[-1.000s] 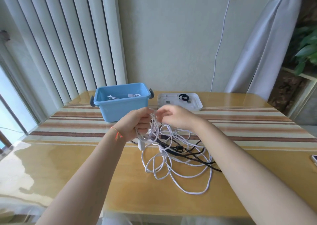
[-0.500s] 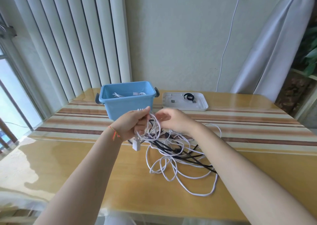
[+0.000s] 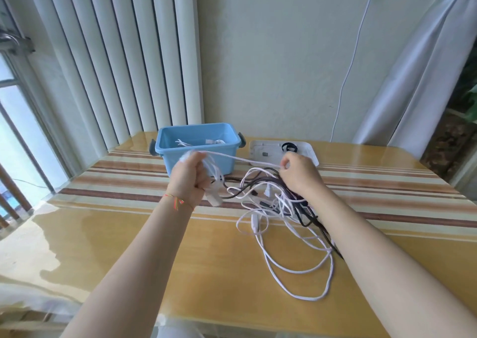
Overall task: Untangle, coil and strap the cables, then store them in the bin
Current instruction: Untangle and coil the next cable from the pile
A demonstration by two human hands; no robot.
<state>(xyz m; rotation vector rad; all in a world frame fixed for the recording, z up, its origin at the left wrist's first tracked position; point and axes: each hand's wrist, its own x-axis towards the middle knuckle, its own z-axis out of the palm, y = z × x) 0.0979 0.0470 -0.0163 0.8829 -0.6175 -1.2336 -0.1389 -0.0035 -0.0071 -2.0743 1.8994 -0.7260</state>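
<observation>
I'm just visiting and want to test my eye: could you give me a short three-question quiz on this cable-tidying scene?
1. True or false: the blue bin already has cables inside.
2. Which hand grips the bunched white cable loops? A) left hand B) right hand
3. What lies stretched between the two hands?

Key: 1 true. 2 A. 3 A taut white cable strand, pinched by the right hand.

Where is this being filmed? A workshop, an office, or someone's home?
Most likely a room in a home. A glossy wooden table with a striped runner stands against a plain wall, with vertical blinds over a window, a white curtain, and a charger cable plugged into a wall socket.
</observation>
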